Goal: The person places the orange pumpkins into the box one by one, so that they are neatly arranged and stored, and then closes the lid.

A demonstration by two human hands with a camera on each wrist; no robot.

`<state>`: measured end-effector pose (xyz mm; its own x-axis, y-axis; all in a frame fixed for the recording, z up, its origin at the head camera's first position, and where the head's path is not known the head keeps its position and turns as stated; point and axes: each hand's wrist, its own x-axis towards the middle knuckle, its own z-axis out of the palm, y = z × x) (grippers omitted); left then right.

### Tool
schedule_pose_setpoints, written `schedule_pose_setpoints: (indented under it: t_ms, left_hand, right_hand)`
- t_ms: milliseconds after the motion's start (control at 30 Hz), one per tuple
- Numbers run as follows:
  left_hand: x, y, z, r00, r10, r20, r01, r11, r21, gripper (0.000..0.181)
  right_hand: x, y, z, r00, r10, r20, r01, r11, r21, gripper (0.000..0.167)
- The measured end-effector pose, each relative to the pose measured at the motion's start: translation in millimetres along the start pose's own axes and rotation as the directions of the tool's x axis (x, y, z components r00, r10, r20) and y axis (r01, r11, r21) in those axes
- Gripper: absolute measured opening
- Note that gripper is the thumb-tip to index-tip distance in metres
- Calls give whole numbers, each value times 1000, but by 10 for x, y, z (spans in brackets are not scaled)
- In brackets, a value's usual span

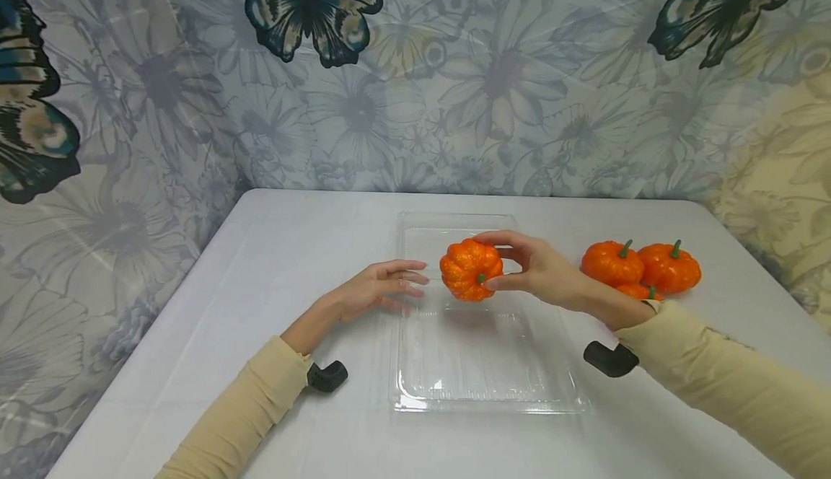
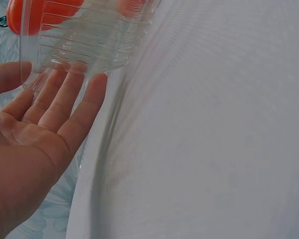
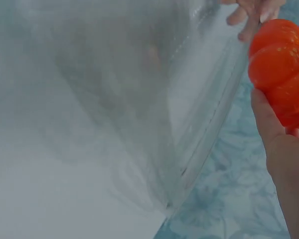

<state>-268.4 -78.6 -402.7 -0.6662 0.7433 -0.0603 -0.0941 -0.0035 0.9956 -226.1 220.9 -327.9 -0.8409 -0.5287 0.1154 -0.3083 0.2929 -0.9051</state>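
Note:
My right hand (image 1: 542, 271) pinches an orange toy pumpkin (image 1: 466, 268) between thumb and fingers, above the clear plastic container (image 1: 480, 401). The pumpkin is tilted, with its green stem facing my body. In the right wrist view the same pumpkin (image 3: 276, 69) shows ribbed, glossy sides. My left hand (image 1: 376, 290) is at the container's left side, fingers spread and loosely straight, holding nothing. The left wrist view puts its fingertips close to the container wall (image 2: 89, 42); whether they touch it I cannot tell.
Three more orange pumpkins, one at left (image 1: 610, 262), one at right (image 1: 670, 268) and a smaller one (image 1: 639, 292) in front, partly hidden by my right forearm, sit together on the white table (image 1: 292, 234). Butterfly-patterned cloth (image 1: 363, 118) hangs behind the table.

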Motion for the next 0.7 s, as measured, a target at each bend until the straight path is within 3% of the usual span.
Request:
schedule_pose_setpoints:
  t_ms: [233,467,700]
  left_hand:
    - [3,-2,1,1000,-9,-3,9,1000,4,50]
    - [-2,18,22,1000,-15,-14,15,1000,-18,48]
    - [-11,30,28,999,-17,-30,16,1000,-20,49]
  right_hand:
    - [26,52,163,998,-62,31,62,998,-12,61]
    - [38,37,256,996,-56,72,54,998,26,61]
    - [74,-6,349,992,-46,114,49,998,-28,63]
